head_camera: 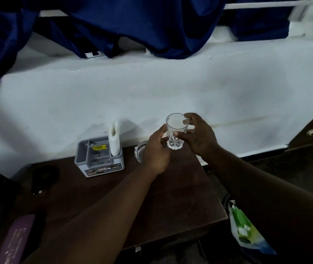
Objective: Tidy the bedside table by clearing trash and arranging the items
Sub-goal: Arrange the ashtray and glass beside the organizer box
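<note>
The right hand point(199, 138) has a clear drinking glass point(176, 130) in its grip: the thumb crosses the lower front of the glass, and the fingertips point(186, 117) curl over the rim at the far side. The left hand point(156, 151) is loosely open, fingers reaching toward the left wall of the glass; whether they touch it cannot be told.

The glass is upright and looks empty, held just above the back edge of the dark wooden counter point(171, 197), near the white wall. Its cut, faceted base looks thick, so most of the weight probably sits low. It is likely rigid, smooth, slippery and breakable, so a hold around the middle of the body seems safer than one at the thin rim.

Just left of the glass, partly hidden by the left hand, a clear glass ashtray point(140, 150) rests on the counter. Further left stands a grey plastic organiser point(98, 159) with white paper napkins point(113, 140) sticking up from one compartment. A green and white plastic bag point(247, 227) hangs beside the counter's right edge.
</note>
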`<action>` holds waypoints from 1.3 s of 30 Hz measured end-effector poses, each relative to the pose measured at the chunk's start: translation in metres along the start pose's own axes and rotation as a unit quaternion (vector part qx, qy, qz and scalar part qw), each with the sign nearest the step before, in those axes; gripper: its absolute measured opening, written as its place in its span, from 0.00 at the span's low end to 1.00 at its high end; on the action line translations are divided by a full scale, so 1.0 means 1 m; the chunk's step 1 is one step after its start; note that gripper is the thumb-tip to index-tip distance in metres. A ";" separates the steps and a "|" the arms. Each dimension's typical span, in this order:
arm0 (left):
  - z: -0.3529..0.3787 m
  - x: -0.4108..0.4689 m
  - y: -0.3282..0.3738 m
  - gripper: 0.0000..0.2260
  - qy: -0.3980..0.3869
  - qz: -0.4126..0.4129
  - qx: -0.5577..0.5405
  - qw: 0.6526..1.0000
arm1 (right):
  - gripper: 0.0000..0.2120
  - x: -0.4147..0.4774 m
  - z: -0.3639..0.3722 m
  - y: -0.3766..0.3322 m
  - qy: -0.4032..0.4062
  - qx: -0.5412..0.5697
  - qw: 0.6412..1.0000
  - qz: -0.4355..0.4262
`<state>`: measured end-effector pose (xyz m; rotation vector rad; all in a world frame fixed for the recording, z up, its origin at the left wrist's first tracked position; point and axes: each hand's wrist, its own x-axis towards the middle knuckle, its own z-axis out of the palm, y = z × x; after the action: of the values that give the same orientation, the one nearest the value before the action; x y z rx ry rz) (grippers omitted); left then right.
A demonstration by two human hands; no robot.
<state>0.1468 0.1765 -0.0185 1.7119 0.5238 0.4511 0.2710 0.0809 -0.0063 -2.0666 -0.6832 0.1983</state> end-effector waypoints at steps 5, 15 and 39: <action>-0.029 -0.004 0.005 0.33 0.012 -0.011 0.011 1.000 | 0.35 0.000 0.011 -0.025 -0.019 0.005 0.999 -0.028; -0.068 -0.013 -0.021 0.28 0.050 0.008 0.019 0.999 | 0.33 -0.007 0.052 -0.044 -0.062 0.016 0.998 -0.030; -0.071 -0.021 -0.060 0.34 0.060 -0.020 0.072 0.995 | 0.35 -0.016 0.077 -0.025 -0.102 -0.002 0.994 -0.037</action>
<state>0.0838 0.2325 -0.0640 1.8167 0.6905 0.5001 0.2182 0.1390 -0.0315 -2.0391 -0.8827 0.3706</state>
